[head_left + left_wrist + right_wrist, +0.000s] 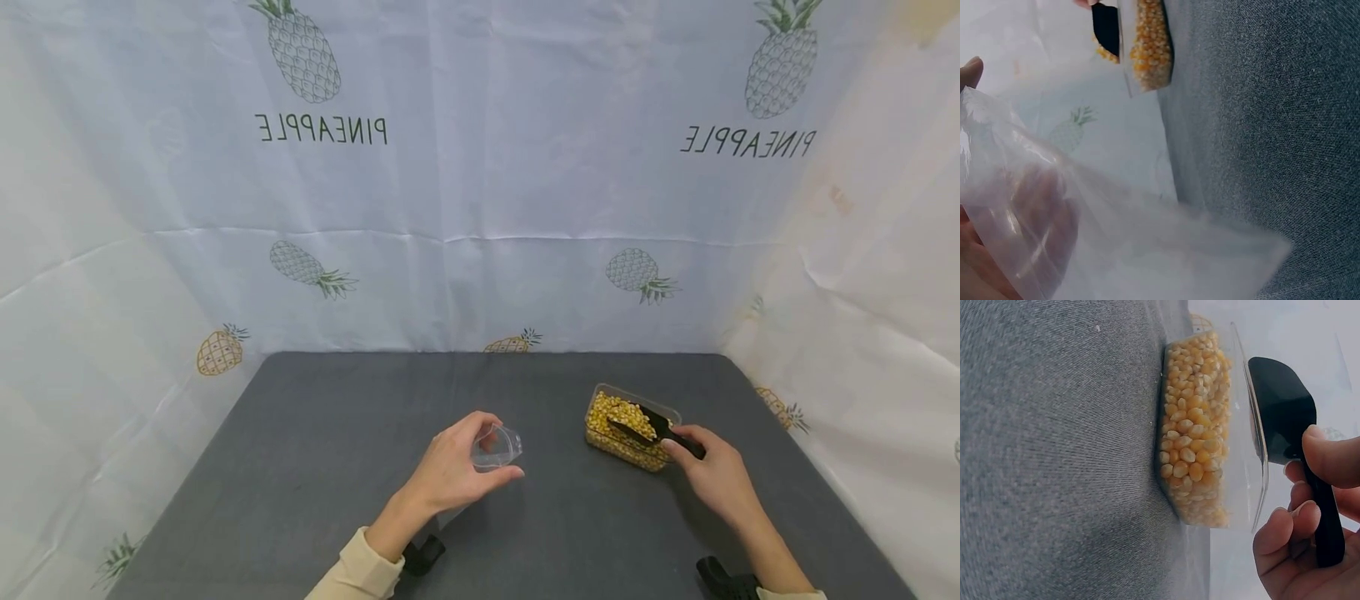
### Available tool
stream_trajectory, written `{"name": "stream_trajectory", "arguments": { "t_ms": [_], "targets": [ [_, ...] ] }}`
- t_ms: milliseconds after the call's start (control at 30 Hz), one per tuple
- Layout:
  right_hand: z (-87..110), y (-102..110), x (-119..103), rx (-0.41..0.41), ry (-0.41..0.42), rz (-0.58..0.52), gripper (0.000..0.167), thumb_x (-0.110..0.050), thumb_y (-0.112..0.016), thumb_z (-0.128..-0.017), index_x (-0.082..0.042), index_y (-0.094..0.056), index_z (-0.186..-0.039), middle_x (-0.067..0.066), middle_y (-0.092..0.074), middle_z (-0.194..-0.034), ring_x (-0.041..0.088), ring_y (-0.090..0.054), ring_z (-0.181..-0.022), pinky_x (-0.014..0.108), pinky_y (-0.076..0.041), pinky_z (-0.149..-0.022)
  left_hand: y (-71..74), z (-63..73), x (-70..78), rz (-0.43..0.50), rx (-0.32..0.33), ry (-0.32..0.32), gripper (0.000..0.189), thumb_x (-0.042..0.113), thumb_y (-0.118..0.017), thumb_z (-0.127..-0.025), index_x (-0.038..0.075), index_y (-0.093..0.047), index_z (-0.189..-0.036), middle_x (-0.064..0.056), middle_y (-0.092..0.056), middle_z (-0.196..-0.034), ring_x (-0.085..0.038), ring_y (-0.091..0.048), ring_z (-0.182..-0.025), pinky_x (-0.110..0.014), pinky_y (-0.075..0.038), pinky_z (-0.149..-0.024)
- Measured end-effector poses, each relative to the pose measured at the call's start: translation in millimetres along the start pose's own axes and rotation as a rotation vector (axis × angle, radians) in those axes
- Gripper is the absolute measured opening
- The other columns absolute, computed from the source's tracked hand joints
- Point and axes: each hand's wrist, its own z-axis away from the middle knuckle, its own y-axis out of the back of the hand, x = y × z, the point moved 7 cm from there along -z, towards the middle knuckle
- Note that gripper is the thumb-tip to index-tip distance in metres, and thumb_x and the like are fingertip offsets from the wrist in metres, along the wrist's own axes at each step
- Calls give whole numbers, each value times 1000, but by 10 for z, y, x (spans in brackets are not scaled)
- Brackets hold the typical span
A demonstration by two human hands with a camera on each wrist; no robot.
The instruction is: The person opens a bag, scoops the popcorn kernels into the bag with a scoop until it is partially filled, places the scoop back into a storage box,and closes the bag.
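My left hand (442, 471) holds a clear plastic bag (508, 447), thumb and fingers spread around its rounded mouth. In the left wrist view the bag (1147, 244) hangs down, with fingers showing through it and no contents visible. My right hand (716, 477) grips the handle of a black scoop (688, 444) heaped with yellow corn kernels (632, 417). The scoop is above a clear rectangular container (1244, 494) full of kernels. In the right wrist view the scoop's blade (1282, 406) is just over the container's rim.
The container stands on a dark grey table (337, 442), at its right side. A white pineapple-print cloth (480, 183) encloses the back and both sides. Black wrist straps (423, 556) show at both wrists.
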Motion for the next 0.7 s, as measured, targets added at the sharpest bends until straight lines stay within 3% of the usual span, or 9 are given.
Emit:
{"name": "stream_trajectory", "arguments": {
  "t_ms": [700],
  "targets": [
    [36,87,-165,42,62,-4,51,-39,-60,-104,3,-59,-135,31,-56,-133,47,-56,-114,61,-47,-84,-42,1,-2,-18,-26,31,57,51,-82,-82,15,-63,-122,15,-58,-97,-3,-56,-85,-28,-49,-71]
  ]
}}
